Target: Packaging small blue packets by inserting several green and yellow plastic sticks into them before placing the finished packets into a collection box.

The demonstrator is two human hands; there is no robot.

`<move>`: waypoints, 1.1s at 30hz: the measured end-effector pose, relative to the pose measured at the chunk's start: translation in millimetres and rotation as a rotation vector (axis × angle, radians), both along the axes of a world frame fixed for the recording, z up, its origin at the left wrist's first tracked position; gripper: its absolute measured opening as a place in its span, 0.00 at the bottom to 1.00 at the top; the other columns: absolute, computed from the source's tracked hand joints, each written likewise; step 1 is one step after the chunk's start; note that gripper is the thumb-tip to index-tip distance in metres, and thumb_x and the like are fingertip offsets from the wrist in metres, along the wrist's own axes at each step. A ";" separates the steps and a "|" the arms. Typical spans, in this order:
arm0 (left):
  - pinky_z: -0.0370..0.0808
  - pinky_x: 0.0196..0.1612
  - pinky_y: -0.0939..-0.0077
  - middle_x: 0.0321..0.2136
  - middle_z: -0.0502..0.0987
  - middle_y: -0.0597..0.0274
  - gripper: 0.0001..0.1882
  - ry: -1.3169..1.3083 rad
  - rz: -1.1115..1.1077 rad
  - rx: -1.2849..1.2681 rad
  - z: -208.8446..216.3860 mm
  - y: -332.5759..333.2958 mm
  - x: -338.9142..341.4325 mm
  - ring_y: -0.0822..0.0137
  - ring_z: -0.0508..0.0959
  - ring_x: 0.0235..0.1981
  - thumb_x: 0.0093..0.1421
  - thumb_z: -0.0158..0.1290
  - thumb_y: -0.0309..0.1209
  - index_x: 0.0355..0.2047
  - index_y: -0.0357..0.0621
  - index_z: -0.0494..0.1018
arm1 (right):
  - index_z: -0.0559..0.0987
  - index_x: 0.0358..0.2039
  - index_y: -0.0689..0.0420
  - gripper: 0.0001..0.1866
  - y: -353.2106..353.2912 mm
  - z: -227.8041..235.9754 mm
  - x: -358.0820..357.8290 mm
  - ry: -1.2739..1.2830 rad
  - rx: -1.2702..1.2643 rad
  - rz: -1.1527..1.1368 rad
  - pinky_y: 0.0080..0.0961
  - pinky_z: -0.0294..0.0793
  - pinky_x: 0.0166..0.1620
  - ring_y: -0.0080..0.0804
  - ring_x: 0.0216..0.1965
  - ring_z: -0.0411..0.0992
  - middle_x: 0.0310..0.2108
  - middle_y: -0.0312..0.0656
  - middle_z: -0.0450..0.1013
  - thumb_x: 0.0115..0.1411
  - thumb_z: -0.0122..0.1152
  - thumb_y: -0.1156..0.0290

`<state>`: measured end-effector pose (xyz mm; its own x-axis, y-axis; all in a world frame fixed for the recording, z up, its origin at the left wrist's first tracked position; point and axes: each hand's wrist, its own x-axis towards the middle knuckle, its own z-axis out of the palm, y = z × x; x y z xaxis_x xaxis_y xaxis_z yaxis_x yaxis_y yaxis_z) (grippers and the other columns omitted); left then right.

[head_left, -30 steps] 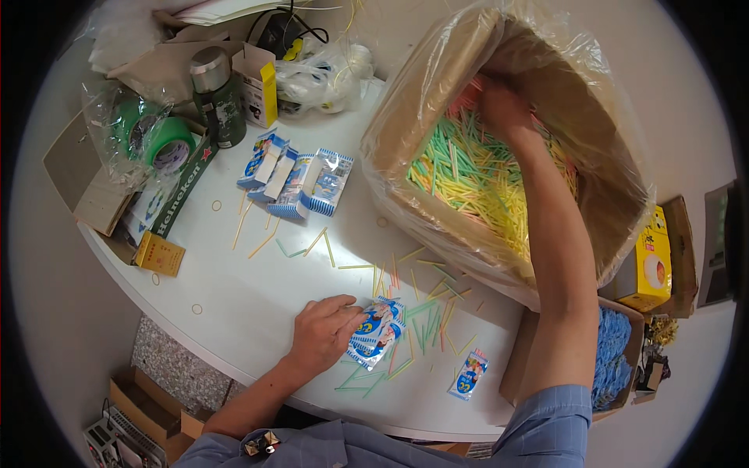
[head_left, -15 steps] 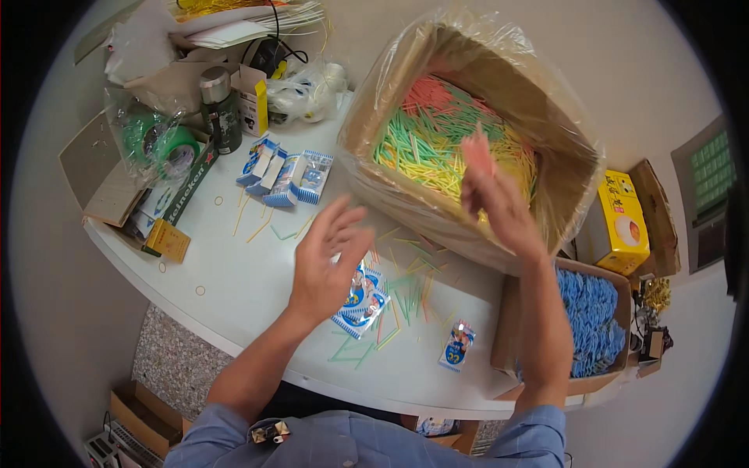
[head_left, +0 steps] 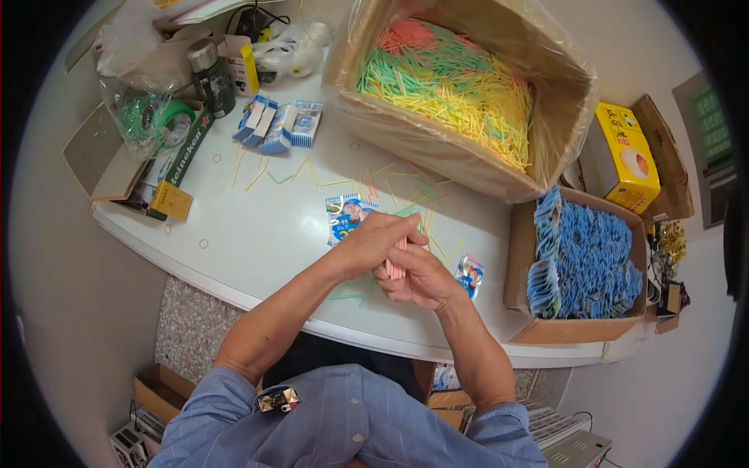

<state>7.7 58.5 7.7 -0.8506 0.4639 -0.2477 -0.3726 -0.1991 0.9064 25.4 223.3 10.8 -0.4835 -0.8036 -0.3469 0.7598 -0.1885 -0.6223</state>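
Over the front middle of the table my two hands meet around a small bundle of thin pink sticks [head_left: 396, 261]. My right hand [head_left: 429, 279] is closed about the bundle from the right. My left hand [head_left: 368, 245] lies across it from the other side, its thumb over the top; part of its fingers is hidden. Beneath and behind the left hand lie blue-and-white printed sachets [head_left: 343, 218]. Another small sachet [head_left: 470, 273] rests to the right of my right hand. Loose yellow, green and pink sticks [head_left: 406, 191] are scattered on the table around the hands.
A large plastic-lined carton [head_left: 445, 148] of coloured sticks stands at the back. To the right are a carton of blue sachets [head_left: 585, 257] and a yellow box [head_left: 624, 160]. Crumpled blue packets [head_left: 281, 129], a flask [head_left: 211, 78] and green tape rolls [head_left: 168, 121] sit at left.
My right hand has come down from the large carton with pink sticks. My left hand has moved right and lower, and both hands now meet around the bundle. The view has shifted.
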 end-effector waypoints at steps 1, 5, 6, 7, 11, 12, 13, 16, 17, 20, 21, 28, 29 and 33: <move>0.77 0.44 0.77 0.37 0.82 0.50 0.26 -0.008 -0.003 -0.002 -0.9 1.2 2.2 0.68 0.80 0.38 0.72 0.46 0.46 0.44 0.31 0.80 | 0.74 0.40 0.57 0.18 -1.2 -5.2 4.3 -0.013 -0.014 -0.046 0.20 0.60 0.21 0.24 0.22 0.65 0.30 0.39 0.72 0.71 0.51 0.53; 0.77 0.42 0.75 0.38 0.82 0.48 0.27 0.224 0.291 -0.211 -3.3 -3.0 4.4 0.68 0.80 0.36 0.70 0.49 0.47 0.48 0.31 0.78 | 0.76 0.44 0.59 0.19 -1.6 -11.6 11.5 0.182 0.108 -0.221 0.26 0.73 0.33 0.30 0.29 0.71 0.35 0.42 0.76 0.72 0.49 0.55; 0.77 0.41 0.72 0.38 0.82 0.49 0.26 0.437 0.542 -0.400 -4.3 -10.9 5.6 0.67 0.80 0.35 0.68 0.52 0.46 0.49 0.31 0.77 | 0.76 0.44 0.59 0.19 0.4 -12.8 10.8 0.176 0.107 -0.221 0.26 0.73 0.33 0.30 0.29 0.71 0.35 0.42 0.76 0.72 0.49 0.55; 0.77 0.41 0.68 0.37 0.81 0.48 0.25 0.447 0.681 -0.578 -1.9 -22.1 6.9 0.63 0.81 0.35 0.64 0.56 0.46 0.49 0.33 0.76 | 0.76 0.44 0.60 0.19 9.2 -15.4 7.2 0.632 0.432 -0.379 0.28 0.72 0.40 0.31 0.35 0.72 0.36 0.42 0.76 0.73 0.48 0.56; 0.76 0.34 0.57 0.35 0.79 0.49 0.26 0.548 0.766 -1.189 -23.8 -63.9 24.7 0.51 0.80 0.32 0.55 0.65 0.45 0.44 0.35 0.76 | 0.74 0.45 0.62 0.16 50.0 -40.7 -8.1 0.898 0.749 -0.791 0.29 0.67 0.55 0.31 0.50 0.70 0.41 0.45 0.76 0.74 0.44 0.62; 0.76 0.34 0.57 0.35 0.79 0.49 0.26 0.551 0.763 -1.188 -30.0 -60.5 28.6 0.51 0.80 0.32 0.55 0.65 0.45 0.44 0.35 0.76 | 0.73 0.45 0.63 0.14 63.1 -59.3 -19.9 0.983 0.812 -0.858 0.31 0.67 0.57 0.35 0.52 0.70 0.46 0.48 0.75 0.73 0.45 0.64; 0.76 0.34 0.59 0.34 0.79 0.50 0.27 0.469 0.671 -1.285 -34.5 -56.8 30.4 0.52 0.80 0.31 0.54 0.66 0.47 0.43 0.35 0.77 | 0.71 0.45 0.63 0.12 69.4 -73.3 -28.6 1.070 0.872 -0.923 0.34 0.66 0.58 0.39 0.54 0.71 0.50 0.52 0.75 0.73 0.46 0.67; 0.76 0.35 0.60 0.31 0.79 0.52 0.28 0.379 0.647 -1.392 -44.3 -43.1 27.7 0.53 0.80 0.33 0.50 0.69 0.50 0.37 0.37 0.78 | 0.71 0.45 0.64 0.11 69.5 -90.7 -29.6 1.110 1.017 -0.810 0.34 0.65 0.60 0.43 0.56 0.70 0.52 0.55 0.73 0.72 0.46 0.68; 0.75 0.36 0.60 0.31 0.79 0.52 0.26 0.406 0.624 -1.377 -47.2 -41.7 23.7 0.54 0.80 0.33 0.50 0.69 0.49 0.36 0.37 0.78 | 0.71 0.45 0.64 0.11 69.6 -94.7 -30.9 1.112 1.012 -0.805 0.34 0.65 0.60 0.43 0.56 0.70 0.52 0.55 0.73 0.72 0.46 0.68; 0.75 0.38 0.61 0.33 0.79 0.53 0.25 0.388 0.558 -1.333 -47.0 -37.0 17.7 0.55 0.79 0.35 0.49 0.70 0.47 0.35 0.37 0.79 | 0.72 0.47 0.65 0.15 72.2 -99.2 -30.5 1.159 1.053 -0.793 0.26 0.69 0.53 0.31 0.46 0.71 0.54 0.50 0.74 0.74 0.45 0.65; 0.74 0.39 0.62 0.35 0.79 0.53 0.24 0.340 0.521 -1.307 -46.9 -36.1 17.2 0.55 0.79 0.37 0.49 0.70 0.46 0.35 0.38 0.79 | 0.72 0.48 0.65 0.15 70.8 -98.7 -30.1 1.171 1.067 -0.782 0.26 0.70 0.52 0.30 0.44 0.71 0.51 0.49 0.75 0.74 0.45 0.65; 0.62 0.55 0.58 0.50 0.75 0.52 0.28 0.716 0.781 -1.500 -63.2 -38.0 32.3 0.54 0.70 0.54 0.52 0.67 0.44 0.49 0.41 0.79 | 0.73 0.50 0.66 0.16 65.8 -79.2 -24.3 1.041 1.022 -0.767 0.30 0.74 0.47 0.36 0.38 0.74 0.47 0.51 0.76 0.73 0.46 0.65; 0.62 0.56 0.58 0.49 0.76 0.53 0.25 0.711 0.764 -1.475 -62.9 -41.5 33.4 0.55 0.70 0.54 0.53 0.66 0.43 0.47 0.42 0.80 | 0.73 0.50 0.66 0.16 65.9 -79.8 -24.3 1.040 1.016 -0.768 0.30 0.74 0.47 0.36 0.38 0.74 0.47 0.51 0.76 0.73 0.46 0.65; 0.61 0.58 0.59 0.51 0.76 0.54 0.16 0.718 0.674 -1.247 -71.1 -54.2 30.5 0.56 0.70 0.54 0.57 0.64 0.39 0.41 0.43 0.84 | 0.74 0.51 0.66 0.18 68.9 -86.6 -27.1 1.062 0.994 -0.798 0.26 0.72 0.47 0.31 0.38 0.72 0.41 0.46 0.76 0.73 0.47 0.64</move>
